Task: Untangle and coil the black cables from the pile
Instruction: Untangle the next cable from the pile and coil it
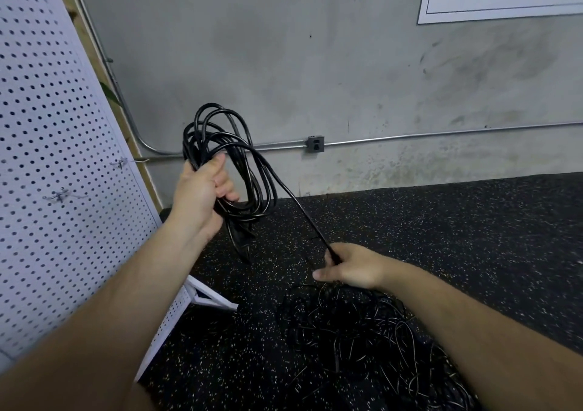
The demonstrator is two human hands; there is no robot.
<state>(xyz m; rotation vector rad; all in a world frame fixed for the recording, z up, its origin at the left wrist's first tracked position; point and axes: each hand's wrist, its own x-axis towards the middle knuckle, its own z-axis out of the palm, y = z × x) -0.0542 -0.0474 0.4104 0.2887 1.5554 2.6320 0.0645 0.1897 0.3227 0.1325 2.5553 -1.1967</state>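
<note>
Left hand (202, 189) was raised in front of the grey concrete wall (315, 63), fingers curled tight round a bundle of glossy black rubber-sheathed cable loops (252, 170). Several loops stood above the fist and more hung below it. One strand (284, 186) ran from the top of the coil down and right, pulled straight, into the right hand (350, 265). Right hand pinched that strand between curled fingers, thumb stuck out left, just above the pile.

The tangled heap of thin black cables (362, 331) lay on the black speckled rubber floor (441, 221), under and near the right forearm. Most of it was not yet sorted. Hard to tell where the held strand entered the heap.

Handling guess: the cable looked light and flexible but springy, and it held its loop shape. The smooth jacket probably slides through fingers easily and snags where strands cross. Best hold was likely the crossing point of the loops for the coil, and for the free strand close to the heap, feeding slack hand to hand. Yanking might tighten knots.

White perforated metal pegboard panel (63, 189) leaned at left. Grey metal outlet box (315, 144) sat on a conduit along the wall.
</note>
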